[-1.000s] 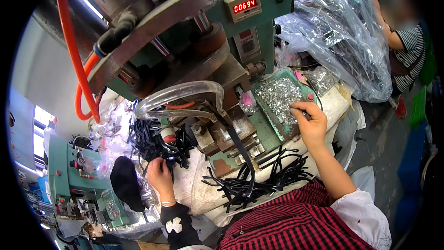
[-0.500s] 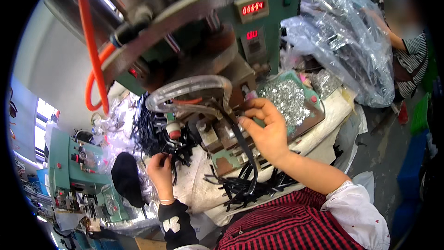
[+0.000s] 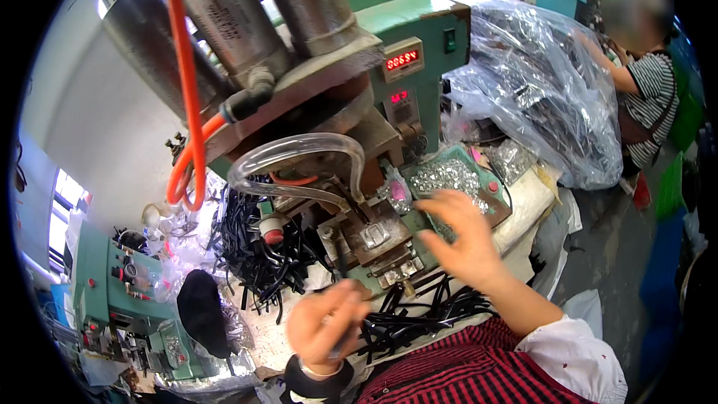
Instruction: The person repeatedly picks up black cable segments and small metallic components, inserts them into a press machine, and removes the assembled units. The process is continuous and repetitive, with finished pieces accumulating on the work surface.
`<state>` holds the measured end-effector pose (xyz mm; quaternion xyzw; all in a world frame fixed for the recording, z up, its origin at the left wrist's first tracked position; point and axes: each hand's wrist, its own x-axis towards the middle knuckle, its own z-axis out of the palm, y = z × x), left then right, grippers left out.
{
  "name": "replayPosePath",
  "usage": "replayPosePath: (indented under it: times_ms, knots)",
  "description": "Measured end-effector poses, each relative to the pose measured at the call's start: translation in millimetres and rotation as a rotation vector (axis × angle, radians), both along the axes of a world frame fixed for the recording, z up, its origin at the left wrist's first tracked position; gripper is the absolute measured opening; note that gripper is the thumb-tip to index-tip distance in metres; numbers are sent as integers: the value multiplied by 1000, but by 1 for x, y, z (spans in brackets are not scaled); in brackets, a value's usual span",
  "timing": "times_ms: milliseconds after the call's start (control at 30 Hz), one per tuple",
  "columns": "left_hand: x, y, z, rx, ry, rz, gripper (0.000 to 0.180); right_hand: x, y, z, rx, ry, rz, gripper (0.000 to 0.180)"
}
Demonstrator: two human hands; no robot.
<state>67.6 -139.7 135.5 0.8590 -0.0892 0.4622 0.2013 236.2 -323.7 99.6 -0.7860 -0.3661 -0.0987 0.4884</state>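
Observation:
My left hand [image 3: 327, 327] is in front of the press, blurred, with its fingers closed. A thin black strap [image 3: 342, 260] seems to rise from its fingertips; the rest of the strap is hidden. My right hand [image 3: 467, 247] hovers to the right of the press with thumb and fingers apart, holding nothing I can see. Between the hands is the press's metal die block [image 3: 376, 235]. A clear curved hose [image 3: 299, 144] arches above it. Just beyond my right fingers lies a green tray of small silvery metal pieces [image 3: 447, 181].
A heap of black straps [image 3: 258, 251] lies left of the press, and more black straps [image 3: 419, 310] lie in front. A round red-topped button [image 3: 272, 232] stands beside the die. Behind the tray is a large clear plastic bag [image 3: 538, 90]. A co-worker [image 3: 647, 97] sits at far right.
My right hand has let go of the black strap at the die and drawn back right. My left hand has come from the strap heap to the press front. The view has shifted.

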Motion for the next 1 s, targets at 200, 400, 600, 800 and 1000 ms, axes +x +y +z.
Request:
replayPosePath:
  times_ms: [200, 400, 600, 800, 1000]
  knots:
    - [36, -25, -15, 134, 17, -135, 28, 8, -74, -48, -401, -101, -490, 34]
    - [57, -13, -31, 154, -69, -193, 28, 50, -37, -93, -189, -243, -405, 21]
    - [56, -15, -33, 174, -57, -177, 24, 77, -28, -75, -59, -171, -419, 13]
    - [54, -12, -27, 144, -69, -173, 20, 79, -17, -84, -142, -266, -322, 19]
    - [-31, -17, 2, -169, 168, 0, 21, 68, -23, -64, -147, -70, -412, 10]
